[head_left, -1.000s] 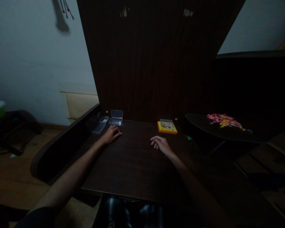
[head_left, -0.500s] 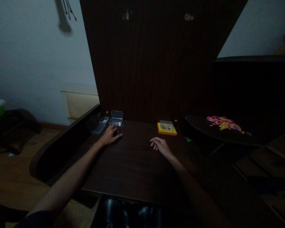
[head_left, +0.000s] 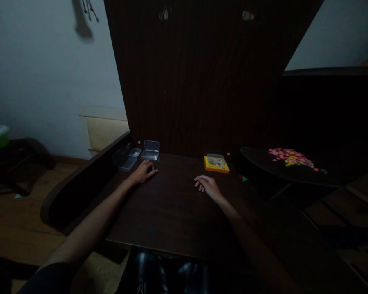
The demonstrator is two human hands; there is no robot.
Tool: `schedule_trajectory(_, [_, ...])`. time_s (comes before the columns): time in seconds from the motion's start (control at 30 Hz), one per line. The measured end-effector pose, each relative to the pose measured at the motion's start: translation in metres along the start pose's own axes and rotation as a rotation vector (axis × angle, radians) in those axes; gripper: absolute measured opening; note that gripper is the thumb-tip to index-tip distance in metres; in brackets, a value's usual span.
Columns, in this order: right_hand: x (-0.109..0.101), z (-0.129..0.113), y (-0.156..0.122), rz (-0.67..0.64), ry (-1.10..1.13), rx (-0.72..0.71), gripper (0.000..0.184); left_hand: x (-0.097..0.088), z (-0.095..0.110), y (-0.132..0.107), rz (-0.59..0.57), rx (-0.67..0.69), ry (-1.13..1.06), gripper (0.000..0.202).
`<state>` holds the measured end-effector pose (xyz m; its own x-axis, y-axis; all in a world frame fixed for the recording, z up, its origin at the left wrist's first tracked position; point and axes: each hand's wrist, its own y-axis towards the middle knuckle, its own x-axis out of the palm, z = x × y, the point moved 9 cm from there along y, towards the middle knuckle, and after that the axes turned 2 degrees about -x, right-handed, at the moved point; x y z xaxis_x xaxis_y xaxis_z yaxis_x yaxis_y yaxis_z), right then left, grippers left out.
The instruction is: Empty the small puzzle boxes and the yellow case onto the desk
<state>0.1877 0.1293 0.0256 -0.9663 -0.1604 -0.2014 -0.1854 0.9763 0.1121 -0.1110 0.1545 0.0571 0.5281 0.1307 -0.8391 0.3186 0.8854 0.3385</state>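
Upper middle of frame down to centre: dark wooden panel [head_left: 196, 81], upright. Below it, dark tabletop [head_left: 171, 204] filling the lower middle. Middle right, dark side shelf [head_left: 257, 161], bearing a loose heap of small coloured pieces [head_left: 291, 157], pink, yellow, purple. Right hand [head_left: 209, 187], just right of centre over the tabletop: fingers loosely curled, slackly open. Left hand [head_left: 142, 171], left of centre: fingers bent downward; cannot tell whether they grip. Yellow box [head_left: 216, 164] behind the right hand, clear case on top. Lidded clear case [head_left: 150, 155], lid raised, just behind the left hand. Smallest: dark-blue thing [head_left: 151, 169], left of centre, mostly hidden beneath the left hand's fingers.
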Motion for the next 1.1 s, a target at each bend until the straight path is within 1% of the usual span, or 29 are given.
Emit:
schedule_trajectory(0.37, [0.0,0.001,0.0,0.001,-0.019,0.005,0.029,-0.006,0.005,0.001,0.038,0.015,-0.001,0.038])
schedule_trajectory(0.67, [-0.001,0.0,0.0,-0.007,-0.03,-0.011,0.028,-0.012,0.002,-0.001,0.102,0.01,-0.065,0.042])
schedule_trajectory(0.77, [-0.001,-0.002,0.0,-0.01,-0.038,-0.019,0.029,-0.013,0.004,-0.003,0.108,0.01,-0.039,0.042])
schedule_trajectory(0.93, [-0.002,-0.001,-0.001,-0.003,-0.013,-0.011,0.029,-0.013,0.008,-0.008,0.066,-0.019,0.084,0.045])
schedule_trajectory(1.1, [-0.001,0.0,0.0,-0.009,-0.004,-0.012,0.03,-0.005,0.003,-0.008,-0.016,-0.085,0.139,0.055])
